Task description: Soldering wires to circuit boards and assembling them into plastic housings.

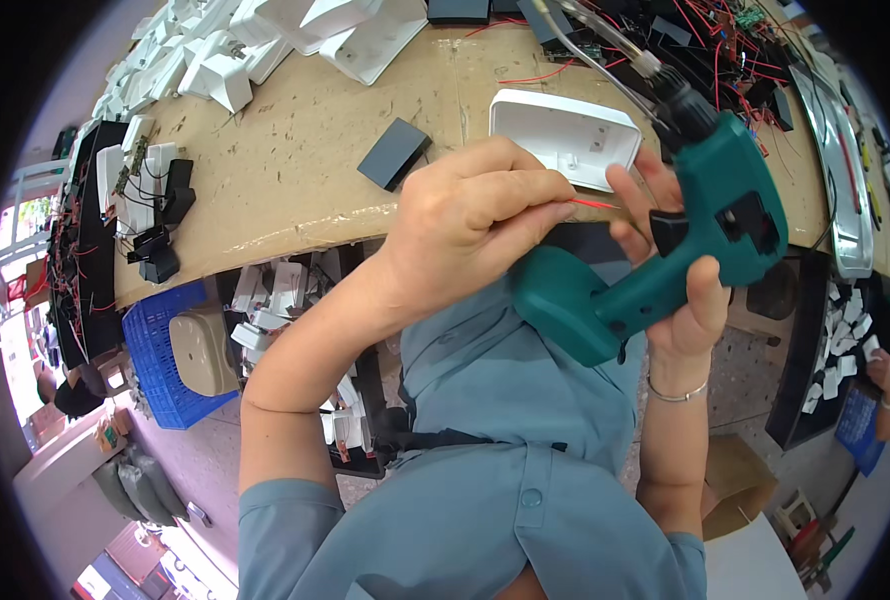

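My left hand (480, 215) is closed, with thumb and forefinger pinching a thin red wire (593, 204) whose end points right. My right hand (693, 310) is wrapped round the handle of a green pistol-shaped soldering gun (735, 185), its thumb on the near side and fingertips showing past the black trigger. The gun's black nose and thin metal tubes point up and away. Behind the hands, an open white plastic housing (540, 122) lies on the table, hollow side up. A dark grey block (395, 154) rests to the left of it.
White plastic housings (215, 75) are heaped at the far left. Red wires and dark parts (730, 50) crowd the far right. Wired adapters (155, 215) sit at the left table edge. Below stand a blue crate (165, 345) and a bin of white parts (833, 350).
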A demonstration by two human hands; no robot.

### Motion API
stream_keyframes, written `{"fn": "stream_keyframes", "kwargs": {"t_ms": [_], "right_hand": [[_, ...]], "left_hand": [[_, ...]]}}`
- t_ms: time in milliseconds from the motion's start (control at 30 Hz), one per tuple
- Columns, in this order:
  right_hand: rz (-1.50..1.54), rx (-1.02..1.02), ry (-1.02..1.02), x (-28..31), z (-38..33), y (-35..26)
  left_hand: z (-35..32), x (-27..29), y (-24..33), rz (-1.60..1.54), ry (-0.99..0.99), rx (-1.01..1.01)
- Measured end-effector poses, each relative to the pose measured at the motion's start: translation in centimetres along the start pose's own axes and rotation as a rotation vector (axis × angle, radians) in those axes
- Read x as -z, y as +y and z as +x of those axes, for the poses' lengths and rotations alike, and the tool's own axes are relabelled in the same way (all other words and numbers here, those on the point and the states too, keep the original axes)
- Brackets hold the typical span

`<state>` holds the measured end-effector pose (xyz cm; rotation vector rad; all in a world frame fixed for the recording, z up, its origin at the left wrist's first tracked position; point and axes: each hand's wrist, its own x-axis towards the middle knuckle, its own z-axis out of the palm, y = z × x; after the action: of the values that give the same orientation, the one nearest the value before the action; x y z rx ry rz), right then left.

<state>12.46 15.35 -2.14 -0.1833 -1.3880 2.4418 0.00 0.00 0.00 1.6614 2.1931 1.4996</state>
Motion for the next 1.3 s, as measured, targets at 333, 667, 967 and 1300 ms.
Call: {"fn": "stream_keyframes", "kwargs": {"t_ms": [333, 667, 967, 1300], "right_hand": [[-0.039, 0.055, -0.055, 1.2, -0.8, -0.4], [0.025, -0.055, -0.039, 1.3, -1.4, -0.5], [0.024, -0.096, -0.103, 1.4, -1.3, -0.9], [-0.075, 0.025, 0.034, 2.7, -2.9, -2.0]], "left_hand": [[0.1, -1.2, 0.3, 0.01, 0.108, 0.006], [0.2, -1.3, 0.3, -0.134, 0.116, -0.047], [0.4, -1.5, -0.3, -0.005, -0.057, -0.238], [-0.8, -3.6, 0.6, 0.29, 0.181, -0.152]]}}
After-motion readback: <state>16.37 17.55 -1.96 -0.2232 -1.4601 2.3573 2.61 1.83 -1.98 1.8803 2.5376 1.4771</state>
